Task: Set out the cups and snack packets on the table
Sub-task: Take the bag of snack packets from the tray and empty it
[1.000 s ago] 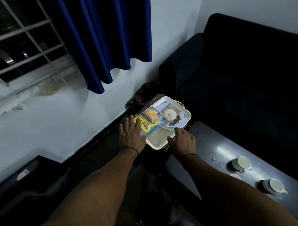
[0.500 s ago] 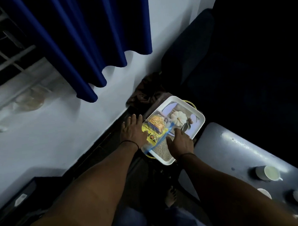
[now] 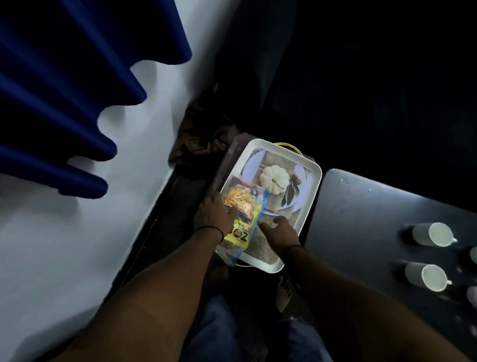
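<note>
**Two hands on the packets, four cups already out**

Four white cups (image 3: 432, 234) stand on the dark table (image 3: 370, 229), to the right of the white tray (image 3: 312, 177), so by my reading the packets are what remains. The snack packets (image 3: 240, 216) lie overlapping along the tray's left side, their near ends overhanging its near-left corner. My left hand (image 3: 213, 214) rests on the packets' left edge with fingers curled over the top one; whether it truly pinches the packet I cannot tell. My right hand (image 3: 279, 231) sits just right of the packets on the tray floor, fingers bent toward the blue strip, holding nothing that I can see.

The risk I judge greatest: the packets look slick and stacked, so lifting only the top one may drag the lower off the tray's near edge to the floor. A lopsided pull could also tip the tray, which appears perched on a narrow stand with its rim past the support.

Room is tight left of the tray, where the wall (image 3: 124, 213) and blue curtain (image 3: 51, 107) close in. Right of it the table's near end lies bare, an open path. The dark sofa (image 3: 364, 79) blocks beyond.
</note>
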